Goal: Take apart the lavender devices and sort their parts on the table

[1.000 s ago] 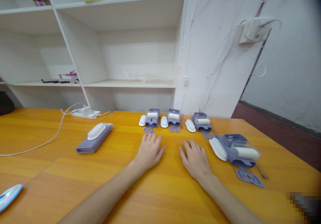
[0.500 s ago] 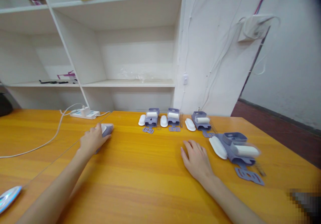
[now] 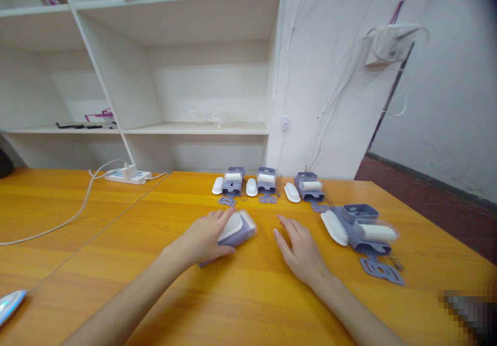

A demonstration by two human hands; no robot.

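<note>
My left hand [image 3: 204, 240] is wrapped round a lavender case with a white oval top [image 3: 237, 228] and holds it on the orange table [image 3: 155, 284], just left of centre. Close to its right, my right hand [image 3: 301, 250] lies flat on the table with fingers stretched out and nothing in it. Beside my right hand sits a loose set of parts: a white oval cap [image 3: 334, 227], a lavender housing [image 3: 359, 214], a white roller [image 3: 376, 232] and a flat lavender plate [image 3: 382, 272].
Three more sets of lavender and white parts [image 3: 267, 184] stand in a row at the table's back edge. A white power strip [image 3: 128, 175] with cables lies at the back left. White shelves [image 3: 174, 129] rise behind. A shiny object [image 3: 10, 304] sits at the lower left.
My left hand reached left to the lavender case, took hold of it and brought it to the middle of the table. My right hand has barely moved.
</note>
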